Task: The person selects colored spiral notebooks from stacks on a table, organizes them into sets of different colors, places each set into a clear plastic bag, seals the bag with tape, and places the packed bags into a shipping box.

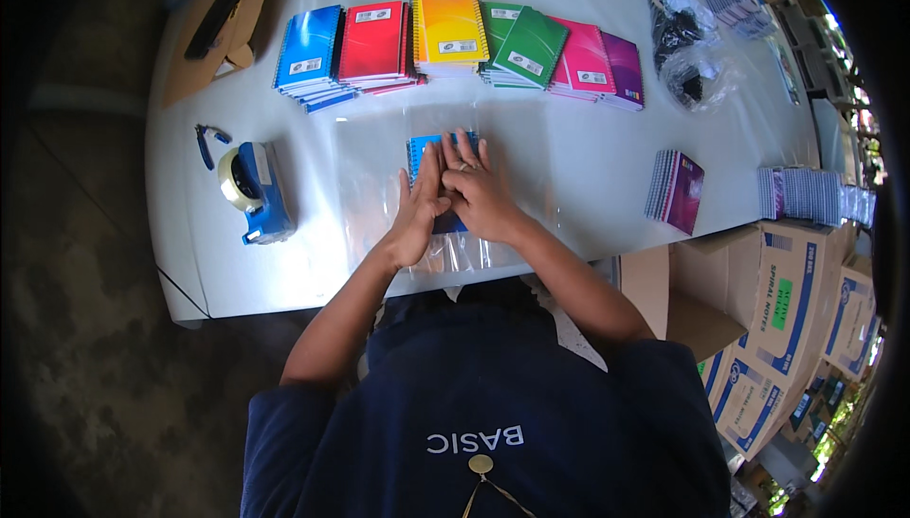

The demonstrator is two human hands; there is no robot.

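A small blue spiral notebook [418, 151] lies on a clear plastic sheet [365, 172] near the table's front edge. My left hand [417, 213] presses on the notebook, its fingers stretched forward and the thumb out to the side. Over the notebook's right part lies my right hand [479, 198], with fingers spread and the thumb near the left hand. Both hands touch each other and hide most of the cover. Beyond them stands a row of spiral notebook stacks: blue [311, 44], red [373, 39], yellow [449, 30], green [529, 47], pink [580, 55] and purple [623, 68].
On the left are a blue tape dispenser [268, 191], a cutter knife [206, 146] and cardboard [242, 20] with a dark flat object [214, 23]. To the right sit purple notebooks [684, 194] and a plastic bag [697, 72]. Cartons [773, 300] stand beyond the table's right edge.
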